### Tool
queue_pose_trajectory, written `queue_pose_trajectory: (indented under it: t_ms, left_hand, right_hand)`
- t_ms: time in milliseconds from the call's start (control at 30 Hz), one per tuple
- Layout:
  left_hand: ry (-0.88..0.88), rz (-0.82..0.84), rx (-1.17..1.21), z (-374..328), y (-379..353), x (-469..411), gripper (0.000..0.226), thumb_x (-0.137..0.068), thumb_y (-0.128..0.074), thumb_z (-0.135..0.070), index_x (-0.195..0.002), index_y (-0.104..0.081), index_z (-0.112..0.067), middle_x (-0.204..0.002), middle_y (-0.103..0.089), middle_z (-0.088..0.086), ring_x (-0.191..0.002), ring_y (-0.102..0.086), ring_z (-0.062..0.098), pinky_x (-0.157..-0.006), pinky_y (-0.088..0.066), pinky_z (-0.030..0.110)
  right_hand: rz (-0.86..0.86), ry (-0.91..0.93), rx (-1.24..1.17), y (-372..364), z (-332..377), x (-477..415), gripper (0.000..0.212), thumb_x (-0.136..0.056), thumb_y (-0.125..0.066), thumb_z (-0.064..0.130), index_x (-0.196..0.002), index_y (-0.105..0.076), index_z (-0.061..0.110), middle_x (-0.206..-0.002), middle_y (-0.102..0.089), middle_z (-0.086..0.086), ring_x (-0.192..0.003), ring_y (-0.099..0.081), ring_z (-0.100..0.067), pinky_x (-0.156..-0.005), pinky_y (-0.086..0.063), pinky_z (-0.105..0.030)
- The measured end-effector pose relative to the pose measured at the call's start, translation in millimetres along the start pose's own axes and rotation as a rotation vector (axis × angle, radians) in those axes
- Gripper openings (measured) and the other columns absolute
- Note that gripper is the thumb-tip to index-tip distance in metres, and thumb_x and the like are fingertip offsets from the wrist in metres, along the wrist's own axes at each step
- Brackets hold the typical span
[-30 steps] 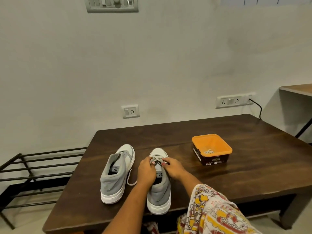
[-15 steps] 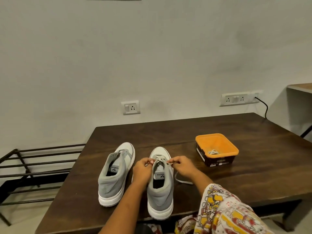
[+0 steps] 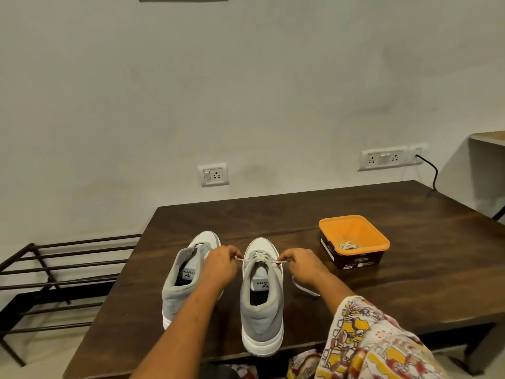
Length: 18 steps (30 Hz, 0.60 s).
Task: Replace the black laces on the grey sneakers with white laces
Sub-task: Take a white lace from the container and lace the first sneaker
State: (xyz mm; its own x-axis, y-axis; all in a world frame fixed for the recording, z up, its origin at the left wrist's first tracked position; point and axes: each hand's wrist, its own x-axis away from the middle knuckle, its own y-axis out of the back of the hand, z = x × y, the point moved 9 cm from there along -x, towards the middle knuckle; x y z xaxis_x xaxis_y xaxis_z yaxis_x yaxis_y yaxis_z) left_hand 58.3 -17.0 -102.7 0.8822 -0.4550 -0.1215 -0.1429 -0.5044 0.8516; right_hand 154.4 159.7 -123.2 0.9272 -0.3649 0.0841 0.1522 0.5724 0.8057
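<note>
Two grey sneakers with white soles stand side by side on the dark wooden table (image 3: 382,291), toes pointing away from me. The right sneaker (image 3: 261,305) has a white lace (image 3: 258,257) threaded through its front eyelets. My left hand (image 3: 220,265) pinches the lace's left end beside the shoe. My right hand (image 3: 303,265) pinches the right end, pulled out sideways; a loose stretch of lace lies on the table below that hand. The left sneaker (image 3: 182,285) has no lace that I can see, and my left arm partly covers it.
An orange tub (image 3: 355,228) with a dark label stands to the right of the shoes, holding another bundled white lace (image 3: 349,245). A black metal rack (image 3: 54,269) stands left of the table. Wall sockets and a black cable sit behind.
My hands have drawn apart, from over the right sneaker's tongue to either side of it, pulling the lace ends outward. The view has tilted down slightly.
</note>
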Motion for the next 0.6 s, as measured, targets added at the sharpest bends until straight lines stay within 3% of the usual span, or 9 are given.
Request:
queue_pose_trajectory:
  t_ms: [67, 167, 267, 333, 467, 600]
  left_hand:
    - [0.036, 0.008, 0.045, 5, 1, 0, 0.024, -0.088, -0.05, -0.012, -0.081, -0.065, -0.029, -0.092, -0.067, -0.004, -0.091, -0.061, 0.019, -0.082, -0.049, 0.032]
    - [0.111, 0.12, 0.099, 15, -2, -4, 0.024, -0.087, -0.052, -0.017, -0.071, -0.062, -0.032, -0.084, -0.065, -0.005, -0.084, -0.06, 0.018, -0.08, -0.049, 0.031]
    - [0.133, 0.252, 0.124, 20, -5, -5, 0.017, -0.09, -0.058, -0.023, -0.076, -0.068, -0.024, -0.092, -0.07, 0.007, -0.084, -0.061, 0.02, -0.08, -0.05, 0.03]
    - [0.146, 0.263, 0.061, 27, -4, -6, 0.012, -0.09, -0.059, -0.024, -0.085, -0.07, -0.021, -0.098, -0.069, 0.005, -0.093, -0.06, 0.018, -0.087, -0.047, 0.03]
    - [0.087, 0.127, 0.025, 12, 3, -3, 0.01, -0.087, -0.06, -0.024, -0.081, -0.064, -0.032, -0.099, -0.065, -0.003, -0.098, -0.059, 0.019, -0.089, -0.049, 0.034]
    - [-0.019, 0.009, 0.11, -26, 0, 8, 0.007, -0.087, -0.062, -0.032, -0.09, -0.066, -0.028, -0.111, -0.059, -0.001, -0.106, -0.054, 0.019, -0.091, -0.044, 0.033]
  right_hand:
    - [-0.021, -0.014, -0.033, 2, -6, 0, 0.034, -0.092, -0.043, 0.007, -0.105, -0.07, 0.023, -0.102, -0.066, -0.001, -0.072, -0.053, -0.011, -0.068, -0.044, -0.027]
    - [-0.002, -0.036, -0.002, 6, -14, 1, 0.018, -0.094, -0.051, 0.018, -0.091, -0.068, 0.024, -0.08, -0.061, 0.006, -0.068, -0.052, -0.008, -0.067, -0.045, -0.027]
    - [0.031, -0.052, 0.108, 4, -23, 5, 0.017, -0.095, -0.053, 0.027, -0.091, -0.069, 0.022, -0.086, -0.064, 0.003, -0.079, -0.059, -0.012, -0.073, -0.05, -0.031]
    - [-0.004, -0.073, 0.179, 7, -30, 7, 0.019, -0.096, -0.053, 0.029, -0.093, -0.069, 0.021, -0.096, -0.062, -0.001, -0.086, -0.061, -0.015, -0.075, -0.049, -0.032]
    - [-0.042, -0.229, 0.276, 11, -53, 13, 0.023, -0.098, -0.046, 0.035, -0.102, -0.063, 0.021, -0.106, -0.065, -0.004, -0.097, -0.062, -0.022, -0.078, -0.05, -0.034]
    - [-0.106, -0.415, 0.249, 26, -79, 32, 0.024, -0.099, -0.042, 0.031, -0.112, -0.058, 0.02, -0.116, -0.062, -0.007, -0.107, -0.06, -0.025, -0.08, -0.047, -0.035]
